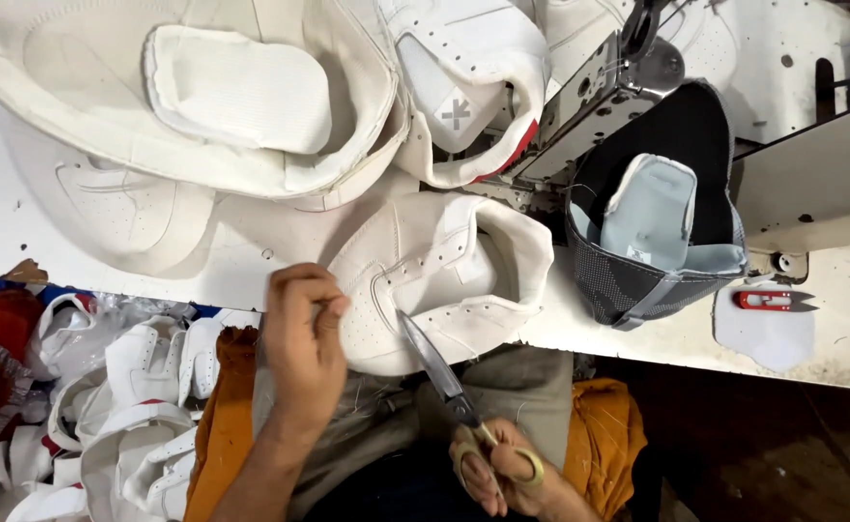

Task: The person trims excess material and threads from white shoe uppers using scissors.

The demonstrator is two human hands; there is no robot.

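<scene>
The left hand pinches the edge of a white shoe upper lying on the surface. The right hand grips scissors, blades resting against the upper.

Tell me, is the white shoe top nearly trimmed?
Done: it is already stitched into shape. In hand: the left hand pinches the white shoe upper while the right hand holds scissors, blades closed against its edge. Left: I cannot tell how many threads remain; more white uppers lie piled below the table.
</scene>
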